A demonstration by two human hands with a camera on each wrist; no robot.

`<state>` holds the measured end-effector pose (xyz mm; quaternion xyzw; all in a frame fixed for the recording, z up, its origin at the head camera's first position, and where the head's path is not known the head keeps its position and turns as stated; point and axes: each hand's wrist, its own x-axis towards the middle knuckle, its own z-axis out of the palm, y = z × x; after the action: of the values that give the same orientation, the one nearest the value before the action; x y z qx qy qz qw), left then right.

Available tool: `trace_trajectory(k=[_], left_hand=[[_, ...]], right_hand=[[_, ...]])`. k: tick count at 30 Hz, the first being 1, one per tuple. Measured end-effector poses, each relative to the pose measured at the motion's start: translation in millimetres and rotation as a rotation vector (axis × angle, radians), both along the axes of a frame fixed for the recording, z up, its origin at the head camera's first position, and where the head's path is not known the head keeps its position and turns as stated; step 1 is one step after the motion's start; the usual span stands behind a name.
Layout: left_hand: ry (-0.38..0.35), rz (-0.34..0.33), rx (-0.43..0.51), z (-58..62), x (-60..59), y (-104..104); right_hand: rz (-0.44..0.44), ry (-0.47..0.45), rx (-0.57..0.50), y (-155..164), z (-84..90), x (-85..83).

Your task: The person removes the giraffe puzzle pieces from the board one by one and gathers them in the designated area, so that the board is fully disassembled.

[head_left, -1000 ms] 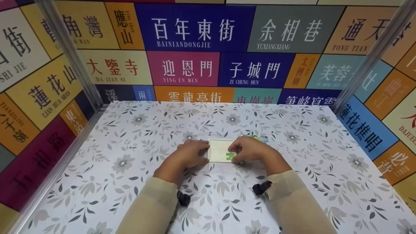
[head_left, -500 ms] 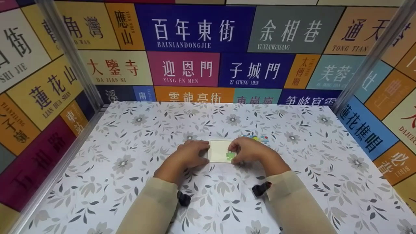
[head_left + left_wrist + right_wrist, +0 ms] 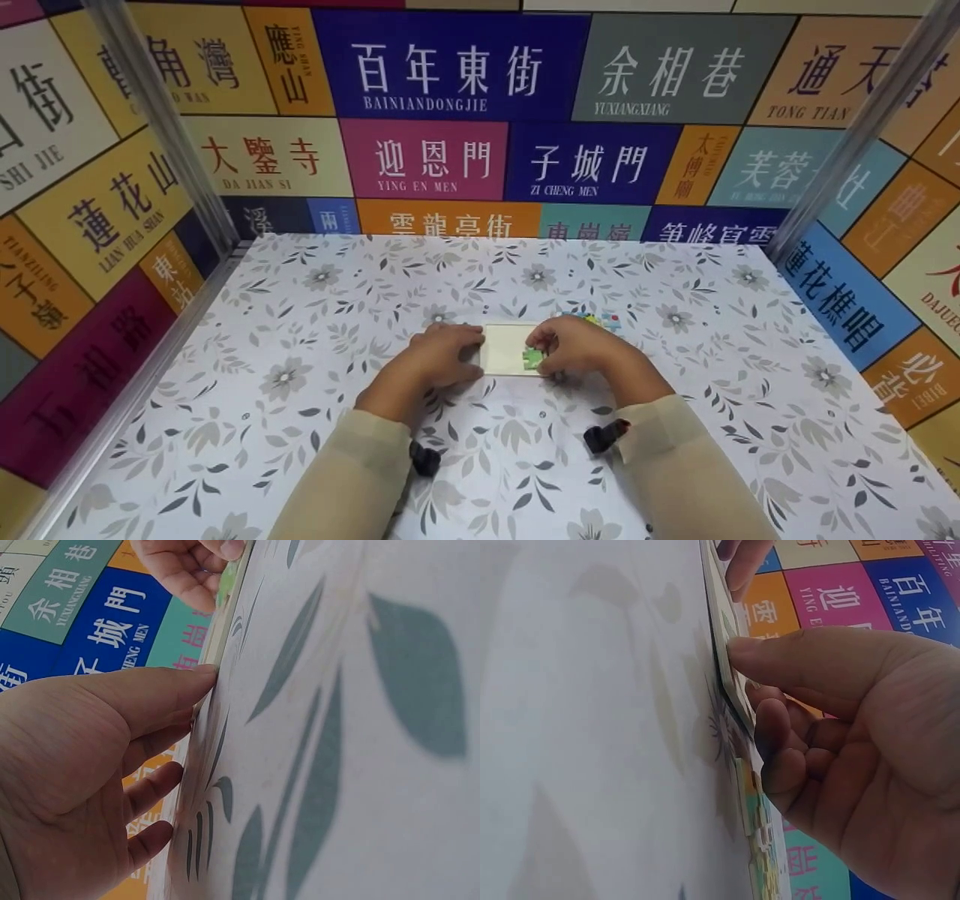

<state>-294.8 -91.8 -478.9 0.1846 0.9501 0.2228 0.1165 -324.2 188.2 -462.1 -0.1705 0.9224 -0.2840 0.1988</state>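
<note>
Colourful street-name panels wall us in, and our counter has a leafy floral cover. Loose puzzle pieces sit just behind our right hand. Flat pale puzzle tray lies between both hands. Left hand steadies its edge with relaxed fingers; right fingers pinch a green piece onto the tray's near corner.

Tray: the puzzle tray lies flat mid-table.
Left hand: at the tray's left edge.
Right hand: at its right edge, over the puzzle piece.
Loose pieces: just behind the right hand.
</note>
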Motion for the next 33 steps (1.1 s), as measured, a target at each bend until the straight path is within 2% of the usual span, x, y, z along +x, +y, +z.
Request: trace_trajectory(k=[7,14,22,33], left_hand=[[0.006,0.008,0.006,-0.6,0.7,1.0],[0.005,0.012,0.019,-0.6,0.9,-0.2],[-0.002,0.016,0.029,-0.8,1.5,0.6],[-0.014,0.013,0.02,1.0,1.5,1.0]], right_hand=[[0.031,0.031,-0.067,33.6,7.1,-2.3],[-0.015,0.014,-0.134,82.4,10.7,-3.2],[-0.075,-0.023,-0.107,128.6,8.9,-0.8],[-0.098,-0.079,-0.063,146.3,-0.5,-3.6]])
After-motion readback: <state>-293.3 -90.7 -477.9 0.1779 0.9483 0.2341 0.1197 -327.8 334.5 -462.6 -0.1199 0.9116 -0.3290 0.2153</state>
